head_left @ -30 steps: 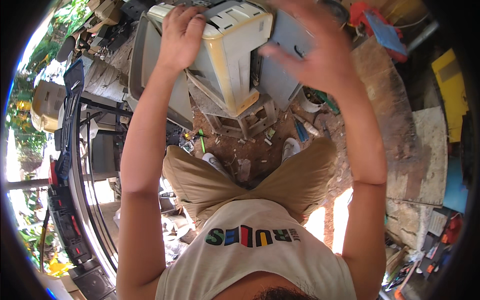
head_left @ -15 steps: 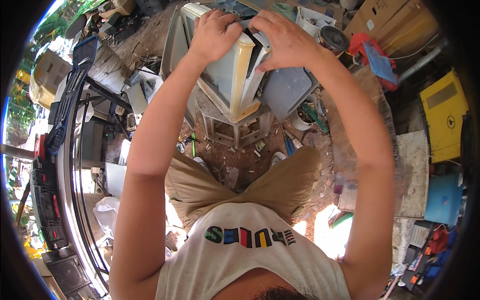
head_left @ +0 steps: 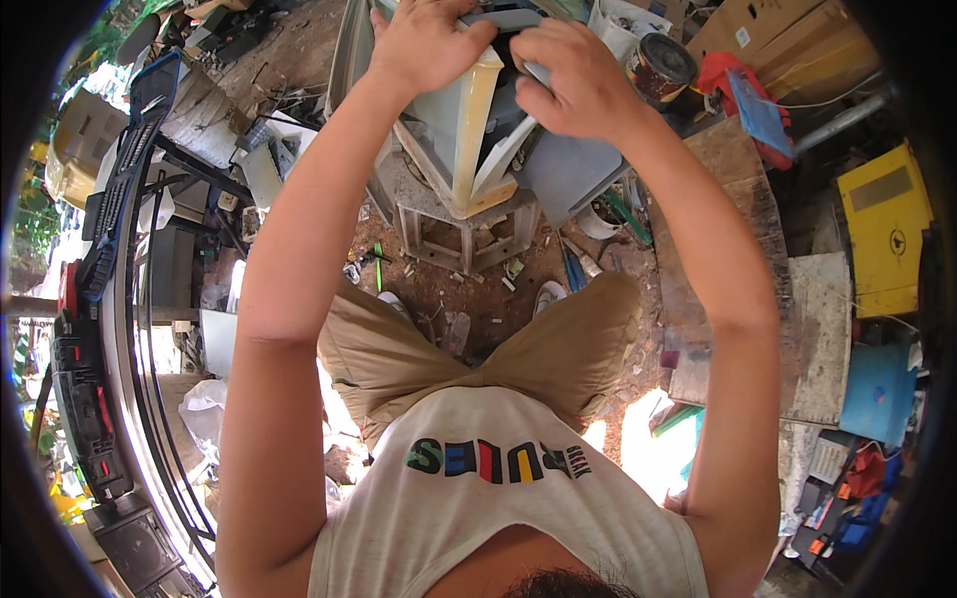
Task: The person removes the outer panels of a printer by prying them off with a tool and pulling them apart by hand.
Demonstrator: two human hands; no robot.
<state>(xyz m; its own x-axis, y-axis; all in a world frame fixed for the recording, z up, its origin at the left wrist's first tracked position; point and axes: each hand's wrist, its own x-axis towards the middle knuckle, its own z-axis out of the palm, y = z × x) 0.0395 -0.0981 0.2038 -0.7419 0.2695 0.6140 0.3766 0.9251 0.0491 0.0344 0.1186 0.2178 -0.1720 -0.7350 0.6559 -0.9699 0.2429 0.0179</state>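
A boxy plastic casing with a yellowed white front frame (head_left: 469, 149) stands on a small grey stool (head_left: 469, 234) between my knees. My left hand (head_left: 424, 45) is closed over the top of the frame, its thumb near the corner and most fingers hidden behind the rim. Curled fingers of my right hand (head_left: 573, 80) grip the edge of the pale rear shell (head_left: 504, 157). A dark gap runs between frame and shell, wider at the top and narrowing toward the bottom corner. What lies inside cannot be made out.
A grey panel (head_left: 570, 174) leans just right of the casing. Beyond it stand a white bucket (head_left: 623, 30) and a dark round tub (head_left: 663, 65). A wooden board (head_left: 723, 199) lies at right, near a yellow metal box (head_left: 887, 234). Black metal rails (head_left: 150, 299) run along the left.
My right hand has curled tighter and pulled the shell away to the right, so the gap has widened. My left hand has shifted slightly up with the tilting frame.
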